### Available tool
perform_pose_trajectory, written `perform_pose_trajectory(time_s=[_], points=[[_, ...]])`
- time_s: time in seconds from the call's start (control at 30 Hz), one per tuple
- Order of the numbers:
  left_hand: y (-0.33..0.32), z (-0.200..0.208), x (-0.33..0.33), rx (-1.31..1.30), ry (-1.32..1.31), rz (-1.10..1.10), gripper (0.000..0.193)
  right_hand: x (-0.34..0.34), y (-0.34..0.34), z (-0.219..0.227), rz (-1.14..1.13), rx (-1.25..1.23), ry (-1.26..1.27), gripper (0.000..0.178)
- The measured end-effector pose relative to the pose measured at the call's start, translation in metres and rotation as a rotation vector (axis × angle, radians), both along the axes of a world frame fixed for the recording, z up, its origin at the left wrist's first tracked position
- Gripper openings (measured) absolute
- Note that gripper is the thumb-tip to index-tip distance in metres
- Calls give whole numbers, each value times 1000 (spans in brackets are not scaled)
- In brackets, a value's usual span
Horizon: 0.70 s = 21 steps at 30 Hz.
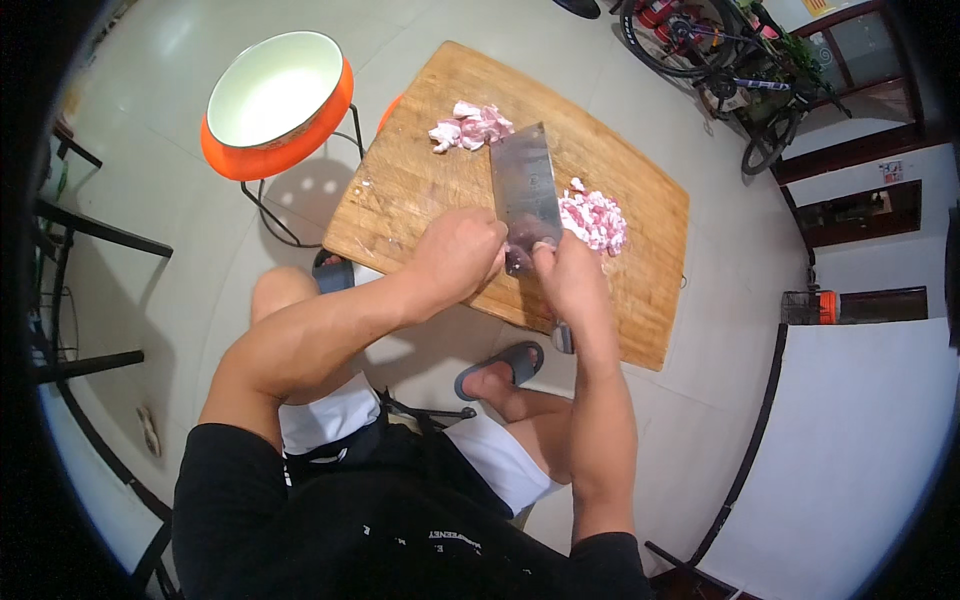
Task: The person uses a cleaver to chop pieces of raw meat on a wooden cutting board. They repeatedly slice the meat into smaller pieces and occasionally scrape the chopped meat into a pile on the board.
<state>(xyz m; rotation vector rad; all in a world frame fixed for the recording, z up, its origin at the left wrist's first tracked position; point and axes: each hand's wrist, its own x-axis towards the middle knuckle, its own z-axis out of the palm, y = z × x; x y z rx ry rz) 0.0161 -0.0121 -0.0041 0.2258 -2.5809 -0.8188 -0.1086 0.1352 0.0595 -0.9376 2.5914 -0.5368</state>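
Note:
My right hand (575, 278) is closed around a cleaver (524, 185), its handle end showing below my fingers. The broad blade stands over the wooden cutting board (420, 185), pointing away from me. Close against the blade's left side, my left hand (458, 252) is closed with curled fingers; what they hold is mostly hidden behind the knuckles and the blade. Right of the blade sits a pile of diced pink and white meat (597, 222). Larger meat pieces (472, 127) lie at the far left of the board, near the blade tip.
A cream bowl with an orange outside (275, 95) rests on an orange stool (215, 150) with dark metal legs, left of the board. Dark chair legs (105, 228) jut in at the left. A bicycle (745, 85) stands far right. My sandalled feet (500, 375) are below the board.

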Motion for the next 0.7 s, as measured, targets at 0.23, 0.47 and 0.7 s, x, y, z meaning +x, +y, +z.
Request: perform_pose_trajectory(time_s=[0.23,0.47,0.7], points=[[7,-14,-25,-23,115,-61,16,-57,38,-1,-185,-184,-539,21],[11,-7,-48,42,69,-59,16,-85,71,12,-281,-227,-585,23],[-1,6,-67,28,-136,-45,24,-86,93,26,-362,-267,-431,18]])
